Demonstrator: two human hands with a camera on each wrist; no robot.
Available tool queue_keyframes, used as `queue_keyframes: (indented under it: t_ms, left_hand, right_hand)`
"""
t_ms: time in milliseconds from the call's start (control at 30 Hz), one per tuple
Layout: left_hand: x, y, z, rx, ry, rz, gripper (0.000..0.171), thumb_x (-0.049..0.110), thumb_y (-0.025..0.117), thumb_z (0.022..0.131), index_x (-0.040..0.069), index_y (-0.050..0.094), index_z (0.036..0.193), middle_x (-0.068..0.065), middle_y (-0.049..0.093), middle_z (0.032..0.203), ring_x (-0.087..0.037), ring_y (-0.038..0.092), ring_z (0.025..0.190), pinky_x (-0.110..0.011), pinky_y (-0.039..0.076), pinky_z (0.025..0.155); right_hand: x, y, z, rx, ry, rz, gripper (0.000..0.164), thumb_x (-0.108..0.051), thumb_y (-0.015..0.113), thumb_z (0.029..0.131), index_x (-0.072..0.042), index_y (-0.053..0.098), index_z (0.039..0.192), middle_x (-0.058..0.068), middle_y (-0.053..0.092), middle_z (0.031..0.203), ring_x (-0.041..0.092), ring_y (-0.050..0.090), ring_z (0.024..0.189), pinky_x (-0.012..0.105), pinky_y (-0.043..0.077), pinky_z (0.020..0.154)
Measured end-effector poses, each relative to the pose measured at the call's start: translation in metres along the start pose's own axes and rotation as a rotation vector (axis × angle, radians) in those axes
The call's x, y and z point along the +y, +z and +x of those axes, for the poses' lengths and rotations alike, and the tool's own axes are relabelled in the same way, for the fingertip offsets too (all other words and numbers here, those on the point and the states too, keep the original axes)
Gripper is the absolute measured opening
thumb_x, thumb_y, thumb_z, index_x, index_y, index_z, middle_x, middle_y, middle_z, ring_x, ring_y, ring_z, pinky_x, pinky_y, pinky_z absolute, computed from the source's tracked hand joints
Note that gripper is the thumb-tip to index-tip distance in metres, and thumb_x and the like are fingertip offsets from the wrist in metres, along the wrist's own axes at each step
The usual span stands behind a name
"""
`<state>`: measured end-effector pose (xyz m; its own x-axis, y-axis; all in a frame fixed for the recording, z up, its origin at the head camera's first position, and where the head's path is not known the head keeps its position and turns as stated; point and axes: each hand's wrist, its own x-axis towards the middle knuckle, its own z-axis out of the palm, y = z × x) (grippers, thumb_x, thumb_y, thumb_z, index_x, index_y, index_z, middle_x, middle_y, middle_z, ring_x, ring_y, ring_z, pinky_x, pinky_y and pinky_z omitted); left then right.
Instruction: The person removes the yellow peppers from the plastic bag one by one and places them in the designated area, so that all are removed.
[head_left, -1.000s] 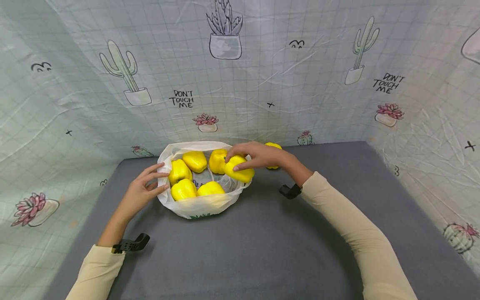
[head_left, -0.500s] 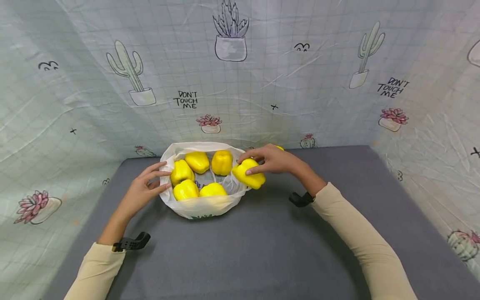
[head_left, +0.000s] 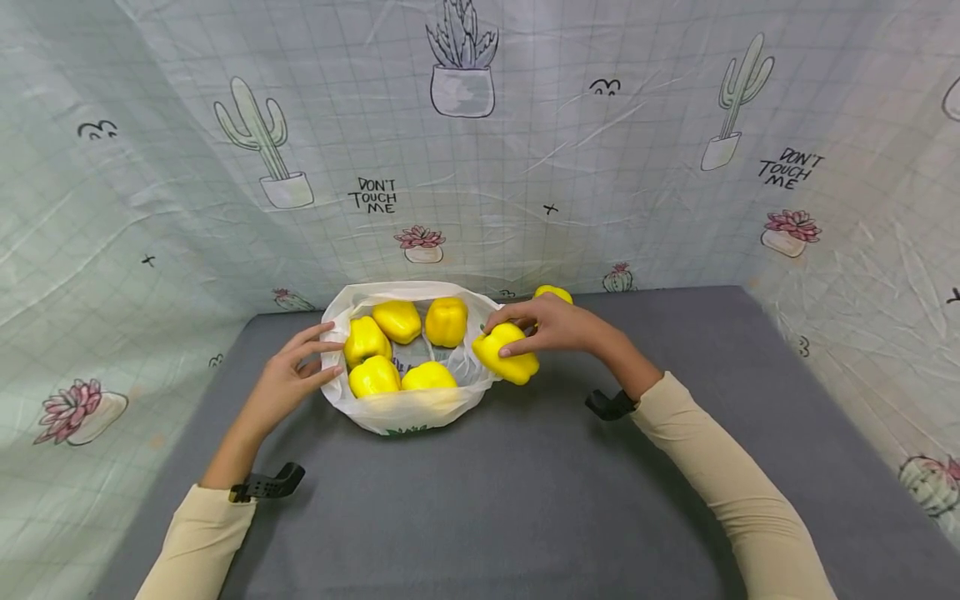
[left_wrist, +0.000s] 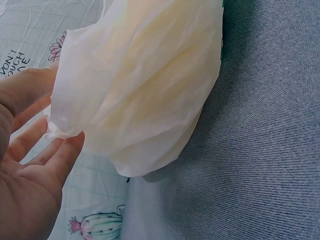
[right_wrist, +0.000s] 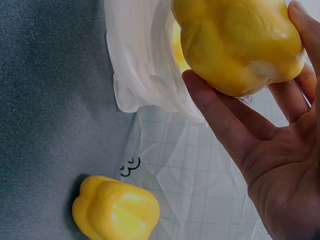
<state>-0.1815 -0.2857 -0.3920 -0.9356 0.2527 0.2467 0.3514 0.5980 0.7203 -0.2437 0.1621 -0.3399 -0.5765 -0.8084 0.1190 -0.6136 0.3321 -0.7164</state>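
A white plastic bag [head_left: 420, 412] stands with its mouth spread, several yellow bell peppers [head_left: 373, 377] lying inside. My left hand [head_left: 288, 375] holds the bag's left rim; in the left wrist view its fingertips [left_wrist: 75, 140] are at the thin plastic edge. At the bag's right rim, my right hand [head_left: 543, 323] grips another yellow bell pepper [head_left: 508, 354] between thumb and fingers. The right wrist view shows this bell pepper [right_wrist: 240, 45] raised beside the bag wall [right_wrist: 140, 55]. Behind the right hand, one more bell pepper [head_left: 553, 292] rests on the table, partly hidden.
The grey table [head_left: 480, 508] extends in front of the bag and to both sides. A printed cloth backdrop [head_left: 480, 192] with cactus drawings rises right behind the bag and along the sides. A black band [head_left: 270, 483] is on the left wrist, another [head_left: 609, 406] on the right.
My right hand has moved right with its bell pepper, from over the bag's opening to the right rim. The left hand stays at the left rim. The view has shifted slightly.
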Motion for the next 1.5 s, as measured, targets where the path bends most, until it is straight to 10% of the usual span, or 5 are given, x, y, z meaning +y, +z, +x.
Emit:
queue_keyframes:
  t_ms: [767, 967, 1233, 1500]
  left_hand:
    - [-0.003, 0.003, 0.003, 0.004, 0.000, -0.019, 0.038, 0.018, 0.076, 0.094, 0.005, 0.069, 0.128, -0.004, 0.039, 0.159, -0.034, 0.034, 0.147, -0.033, 0.046, 0.105]
    - [-0.005, 0.004, 0.003, 0.012, 0.008, -0.006, 0.037, 0.018, 0.076, 0.094, 0.005, 0.069, 0.128, -0.004, 0.041, 0.158, -0.034, 0.034, 0.146, -0.020, 0.045, 0.103]
    - [-0.006, 0.004, 0.002, 0.015, 0.003, 0.016, 0.038, 0.019, 0.076, 0.094, 0.005, 0.069, 0.128, -0.005, 0.040, 0.158, -0.035, 0.035, 0.146, -0.044, 0.044, 0.104]
    - [-0.007, 0.002, 0.002, 0.019, 0.002, 0.007, 0.037, 0.019, 0.076, 0.094, 0.006, 0.069, 0.128, -0.004, 0.040, 0.158, -0.034, 0.035, 0.146, -0.030, 0.047, 0.104]
  right_hand:
    - [0.008, -0.002, -0.027, 0.073, 0.050, -0.095, 0.036, -0.037, 0.079, 0.090, -0.029, 0.071, 0.125, -0.009, 0.069, 0.118, 0.014, 0.064, 0.096, 0.040, 0.058, 0.087]
    - [0.008, -0.001, -0.033, 0.078, 0.074, -0.104, 0.041, -0.037, 0.079, 0.090, -0.027, 0.070, 0.128, -0.007, 0.068, 0.121, 0.014, 0.064, 0.096, 0.037, 0.057, 0.086]
    - [0.009, 0.001, -0.038, 0.109, 0.091, -0.140, 0.041, -0.036, 0.080, 0.090, -0.024, 0.070, 0.128, -0.004, 0.067, 0.119, 0.014, 0.062, 0.094, 0.039, 0.057, 0.084]
    - [0.007, 0.000, -0.039, 0.122, 0.084, -0.152, 0.037, -0.034, 0.080, 0.090, -0.023, 0.068, 0.123, -0.003, 0.065, 0.116, 0.015, 0.062, 0.093, 0.035, 0.057, 0.083]
